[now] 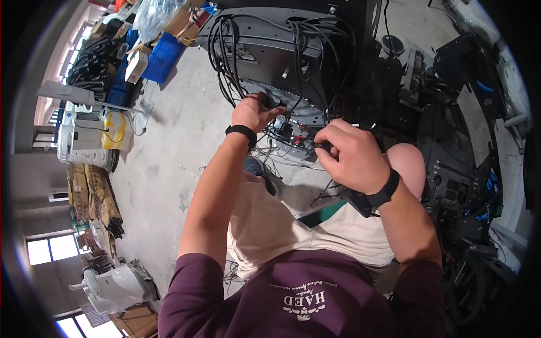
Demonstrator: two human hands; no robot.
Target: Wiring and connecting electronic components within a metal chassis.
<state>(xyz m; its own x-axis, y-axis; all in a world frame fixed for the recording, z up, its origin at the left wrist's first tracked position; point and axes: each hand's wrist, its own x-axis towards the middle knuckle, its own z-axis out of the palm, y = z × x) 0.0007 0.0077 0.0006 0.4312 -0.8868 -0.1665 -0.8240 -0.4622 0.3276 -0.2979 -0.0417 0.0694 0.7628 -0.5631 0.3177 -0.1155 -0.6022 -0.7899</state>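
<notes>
Wiring job looks mid-way. Left hand (255,112) pinches black cable (269,101) at dark chassis (287,62); right hand (352,158) closed on small connector (322,146). Loose wires (293,138) between hands, unrouted.

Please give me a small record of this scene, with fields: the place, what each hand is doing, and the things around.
place: workshop with a concrete floor
left hand: at the lower edge of a black metal chassis, fingers among black cables
right hand: closed on a thin cable near the red connectors
wrists: a black band on each
nearby: blue bins, cardboard boxes, white machine
</notes>
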